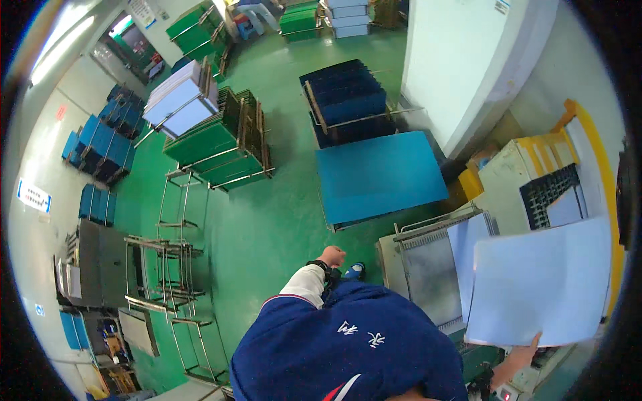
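Observation:
My right hand [516, 361] grips a large pale sheet [540, 281] by its lower edge, with a finger showing against its face. The sheet is tilted and has a thin coppery left edge. Its far side is hidden, as are most of the fingers. My left hand [332, 256] hangs in front of my body, fingers curled in with nothing seen in them. Beside the held sheet, a second pale sheet [461, 257] lies partly over a grey ribbed bed [428, 274] on a machine.
A flat blue board [381, 177] lies ahead, before a rack of dark blue panels [348, 93]. Left of it stand green panels [227, 144] topped by pale sheets [184, 100], and bare metal frames [167, 267]. A white pillar [461, 60] rises at right. A person [257, 10] is far off.

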Tool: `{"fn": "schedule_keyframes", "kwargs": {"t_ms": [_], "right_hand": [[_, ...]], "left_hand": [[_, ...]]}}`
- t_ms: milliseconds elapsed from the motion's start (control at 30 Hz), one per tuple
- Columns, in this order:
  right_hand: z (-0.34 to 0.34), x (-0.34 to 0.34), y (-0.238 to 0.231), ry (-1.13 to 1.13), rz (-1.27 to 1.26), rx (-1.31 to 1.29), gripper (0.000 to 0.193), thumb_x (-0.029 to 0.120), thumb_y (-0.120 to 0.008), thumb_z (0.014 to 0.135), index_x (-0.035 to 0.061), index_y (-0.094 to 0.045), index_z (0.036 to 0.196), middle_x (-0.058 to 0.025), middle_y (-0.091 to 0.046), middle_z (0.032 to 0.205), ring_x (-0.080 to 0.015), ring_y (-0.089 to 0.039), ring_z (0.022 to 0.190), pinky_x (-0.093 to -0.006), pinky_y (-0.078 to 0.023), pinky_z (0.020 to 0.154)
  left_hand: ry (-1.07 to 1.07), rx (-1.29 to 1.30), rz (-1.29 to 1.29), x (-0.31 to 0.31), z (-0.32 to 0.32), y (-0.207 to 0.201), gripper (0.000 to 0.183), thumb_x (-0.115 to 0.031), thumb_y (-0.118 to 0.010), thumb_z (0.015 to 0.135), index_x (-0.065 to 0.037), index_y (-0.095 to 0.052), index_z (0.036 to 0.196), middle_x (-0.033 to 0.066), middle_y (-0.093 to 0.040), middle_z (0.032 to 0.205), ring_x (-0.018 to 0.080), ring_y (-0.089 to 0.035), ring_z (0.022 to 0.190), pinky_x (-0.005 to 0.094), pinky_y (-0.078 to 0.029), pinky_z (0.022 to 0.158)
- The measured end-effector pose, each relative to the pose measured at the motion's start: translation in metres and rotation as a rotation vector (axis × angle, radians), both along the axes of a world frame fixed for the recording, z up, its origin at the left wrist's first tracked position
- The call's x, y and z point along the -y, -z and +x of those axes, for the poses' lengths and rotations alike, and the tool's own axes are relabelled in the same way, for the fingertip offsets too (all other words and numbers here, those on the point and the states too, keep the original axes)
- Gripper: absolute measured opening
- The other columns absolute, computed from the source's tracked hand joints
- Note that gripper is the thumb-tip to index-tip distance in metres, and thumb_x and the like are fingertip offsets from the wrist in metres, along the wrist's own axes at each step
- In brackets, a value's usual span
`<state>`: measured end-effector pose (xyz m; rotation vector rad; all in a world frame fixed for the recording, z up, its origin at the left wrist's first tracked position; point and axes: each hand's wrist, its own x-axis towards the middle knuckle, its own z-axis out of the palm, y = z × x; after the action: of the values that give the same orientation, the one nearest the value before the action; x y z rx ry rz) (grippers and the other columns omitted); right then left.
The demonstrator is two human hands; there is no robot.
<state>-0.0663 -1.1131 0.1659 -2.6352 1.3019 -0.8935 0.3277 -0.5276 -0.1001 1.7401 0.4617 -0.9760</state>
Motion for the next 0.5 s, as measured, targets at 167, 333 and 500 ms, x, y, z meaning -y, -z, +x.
{"fn": "schedule_keyframes", "kwargs": {"t_ms": [167,333,500], "right_hand": [[-0.024,0.01,0.062,-0.157,0.818,0.759,0.035,0.018,-0.052,0.088,-0.0042,-0.049,0.115,-0.0152,-0.058,0.099,-0.0237,-0.056,0.087,-0.0346,-0.045,0.081],[0.003,-0.019,0.086,-0.253,1.263,1.351,0.022,0.003,-0.045,0.089,-0.0047,-0.051,0.108,-0.01,-0.057,0.098,-0.0192,-0.054,0.089,-0.0292,-0.047,0.082],[0.038,-0.051,0.082,-0.027,1.503,1.617,0.019,0.006,-0.049,0.088,-0.0033,-0.052,0.105,-0.0138,-0.058,0.102,-0.0217,-0.055,0.087,-0.0321,-0.049,0.079]], "left_hand": [[0.09,0.004,0.011,0.019,0.012,-0.003,0.024,-0.019,-0.062,0.078,0.001,-0.061,0.091,0.0103,-0.064,0.071,0.018,-0.06,0.051,0.031,-0.046,0.04],[0.148,0.019,0.044,0.034,0.02,-0.004,0.024,-0.02,-0.061,0.08,0.0,-0.062,0.092,0.009,-0.064,0.072,0.0175,-0.061,0.052,0.0302,-0.048,0.043],[0.157,0.006,0.014,0.031,0.022,0.002,0.025,-0.022,-0.061,0.078,0.0,-0.062,0.091,0.0084,-0.064,0.071,0.0178,-0.061,0.053,0.0283,-0.048,0.043]]}}
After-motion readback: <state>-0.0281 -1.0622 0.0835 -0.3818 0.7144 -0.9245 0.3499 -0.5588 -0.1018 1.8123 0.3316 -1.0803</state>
